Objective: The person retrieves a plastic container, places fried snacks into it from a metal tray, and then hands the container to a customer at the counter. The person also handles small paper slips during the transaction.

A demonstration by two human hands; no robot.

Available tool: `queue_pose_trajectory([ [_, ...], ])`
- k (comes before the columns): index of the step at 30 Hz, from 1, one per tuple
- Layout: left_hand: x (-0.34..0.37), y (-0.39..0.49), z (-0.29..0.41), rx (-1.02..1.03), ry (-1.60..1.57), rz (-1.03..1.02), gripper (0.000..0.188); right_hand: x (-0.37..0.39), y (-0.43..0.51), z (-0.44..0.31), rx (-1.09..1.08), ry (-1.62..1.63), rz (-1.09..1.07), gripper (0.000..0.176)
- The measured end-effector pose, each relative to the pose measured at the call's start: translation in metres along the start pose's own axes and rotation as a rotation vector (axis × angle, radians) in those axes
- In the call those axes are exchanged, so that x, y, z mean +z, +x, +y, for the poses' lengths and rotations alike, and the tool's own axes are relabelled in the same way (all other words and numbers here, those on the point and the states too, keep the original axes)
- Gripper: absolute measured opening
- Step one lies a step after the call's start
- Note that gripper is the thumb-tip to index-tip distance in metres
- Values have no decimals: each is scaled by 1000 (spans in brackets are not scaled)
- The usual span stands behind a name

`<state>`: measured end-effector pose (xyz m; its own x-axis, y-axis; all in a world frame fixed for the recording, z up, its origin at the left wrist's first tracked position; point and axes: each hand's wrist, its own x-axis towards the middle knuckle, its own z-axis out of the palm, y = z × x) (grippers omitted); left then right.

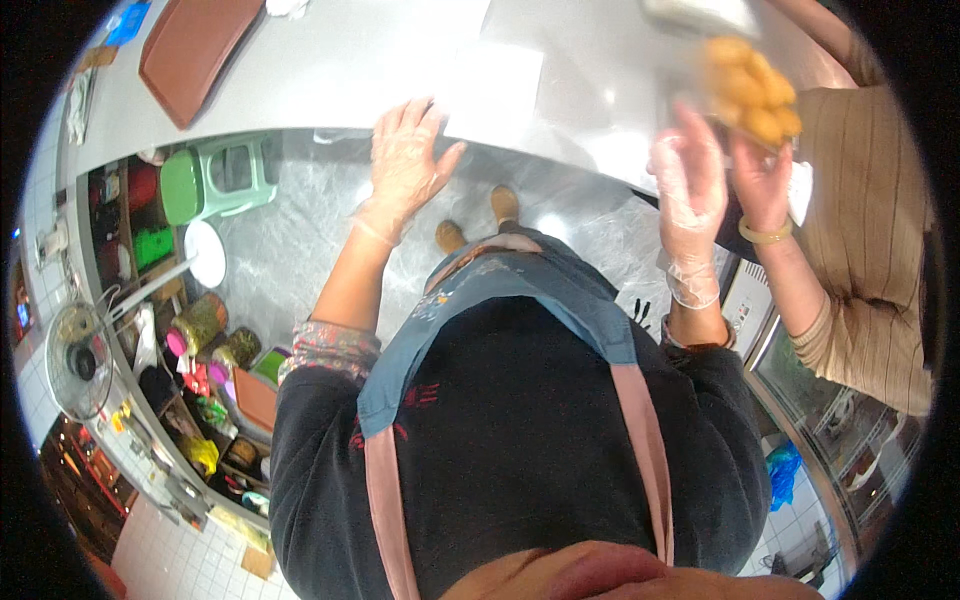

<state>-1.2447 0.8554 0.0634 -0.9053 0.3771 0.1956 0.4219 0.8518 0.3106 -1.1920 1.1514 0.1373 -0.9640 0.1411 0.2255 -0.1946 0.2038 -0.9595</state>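
Note:
My left hand (pixel 409 157), in a clear plastic glove, is spread over the near edge of the steel counter (pixel 337 67), holding nothing. My right hand (pixel 688 176), gloved the same way, is raised at the counter's right part; blur hides whether its fingertips touch anything. Just beyond it is a cluster of golden-brown rounded food pieces (pixel 754 94), blurred. A co-worker's bare hand (pixel 761 180), with a pale bangle at the wrist, supports that cluster from below. A blurred white object (pixel 705 13) lies at the counter's far right.
A brown tray (pixel 191 56) rests on the counter's left. Below it stand a green plastic stool (pixel 217 180) and shelves with lidded jars (pixel 199 324). A standing fan (pixel 81 361) is at far left. The co-worker in a tan ribbed top (pixel 862 240) stands close on my right.

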Motion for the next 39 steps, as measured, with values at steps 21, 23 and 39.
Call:
queue_pose_trajectory([
  [21,-13,-50,-7,-381,-500,191,30,79,75,92,-6,-456,-189,17],
  [23,-10,-52,-6,-478,-646,195,29,80,77,95,-14,-503,-215,15],
  [39,7,-39,-3,-744,-899,95,26,86,94,113,-8,-646,-178,8],
])
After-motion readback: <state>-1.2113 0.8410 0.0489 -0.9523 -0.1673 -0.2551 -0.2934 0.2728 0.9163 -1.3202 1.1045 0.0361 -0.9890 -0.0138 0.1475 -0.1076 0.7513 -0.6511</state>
